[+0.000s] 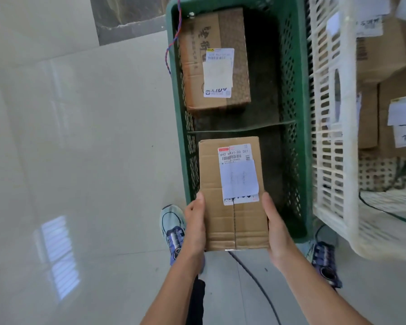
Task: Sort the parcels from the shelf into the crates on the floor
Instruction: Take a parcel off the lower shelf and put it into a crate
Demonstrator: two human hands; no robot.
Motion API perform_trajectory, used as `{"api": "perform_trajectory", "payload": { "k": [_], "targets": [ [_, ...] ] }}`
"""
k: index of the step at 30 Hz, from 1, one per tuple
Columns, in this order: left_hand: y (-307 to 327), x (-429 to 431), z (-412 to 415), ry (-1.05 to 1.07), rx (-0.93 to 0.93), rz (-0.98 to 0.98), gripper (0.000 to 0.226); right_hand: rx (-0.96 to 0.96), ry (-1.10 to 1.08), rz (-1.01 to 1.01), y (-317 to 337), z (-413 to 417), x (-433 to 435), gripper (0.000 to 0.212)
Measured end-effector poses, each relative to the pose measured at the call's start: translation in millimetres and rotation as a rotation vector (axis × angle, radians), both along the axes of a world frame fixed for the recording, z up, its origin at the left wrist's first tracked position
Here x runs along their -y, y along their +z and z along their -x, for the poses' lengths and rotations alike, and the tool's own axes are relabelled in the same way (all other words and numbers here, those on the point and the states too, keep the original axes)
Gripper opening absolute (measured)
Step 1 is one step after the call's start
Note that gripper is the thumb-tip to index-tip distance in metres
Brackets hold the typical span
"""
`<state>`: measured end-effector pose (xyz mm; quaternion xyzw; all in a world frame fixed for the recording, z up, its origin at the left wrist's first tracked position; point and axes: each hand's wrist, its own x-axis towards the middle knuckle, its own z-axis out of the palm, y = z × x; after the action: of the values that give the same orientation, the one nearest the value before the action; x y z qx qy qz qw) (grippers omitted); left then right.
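Parcels are the matter here, and one cardboard parcel [232, 195] sits at lower centre of the frame, held flat between both hands with its white shipping label [238, 174] facing up. The left hand [195, 227] clasps its left edge, thumb lying on the top face and fingers out of sight beneath. The right hand [275, 227] clasps the right edge the same way, thumb along the top. The parcel's far end reaches over the near compartment of a green crate [299, 127] that runs up the middle of the frame; whether it touches the crate floor I cannot tell.

A thin divider [242, 129] crosses the green crate, and in the far compartment, upper centre, lies a second cardboard box [215, 64] with its own label up. A red-and-blue twisted cord [171, 41] hangs over the crate's left rim.

Just right of the green crate stands a white lattice crate [328, 137] holding several labelled cardboard boxes [394, 106], partly cut off by the right edge.

Two shoes [174, 226] show at the bottom on pale floor tiles [80, 137], one on each side of the parcel.
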<state>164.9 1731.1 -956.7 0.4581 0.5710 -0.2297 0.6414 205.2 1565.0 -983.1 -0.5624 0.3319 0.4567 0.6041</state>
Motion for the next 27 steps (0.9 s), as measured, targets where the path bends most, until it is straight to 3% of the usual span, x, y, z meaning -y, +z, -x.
{"api": "perform_trajectory", "payload": {
  "k": [2,6,11,19,22,27],
  "targets": [
    [-12,-4,-10,-0.046,-0.021,-0.063,0.051,-0.054,0.0,-0.011,-18,-1,-4,0.069],
    [-30,-12,-19,-0.12,-0.01,-0.088,0.053,-0.093,0.003,-0.021,-50,-10,-9,0.062],
    [-35,-7,-3,-0.225,0.085,-0.105,0.081,-0.058,0.049,-0.04,-72,-13,-22,0.061],
    [-33,11,10,-0.327,0.063,-0.527,0.051,0.05,0.011,-0.045,-78,-6,-35,0.062],
    [-32,11,11,-0.304,0.077,-0.47,0.028,0.081,0.008,-0.052,-81,-4,-38,0.06],
    [-30,2,5,-0.354,0.108,-0.36,0.026,0.067,0.092,-0.026,-83,-8,-32,0.054]
  ]
}}
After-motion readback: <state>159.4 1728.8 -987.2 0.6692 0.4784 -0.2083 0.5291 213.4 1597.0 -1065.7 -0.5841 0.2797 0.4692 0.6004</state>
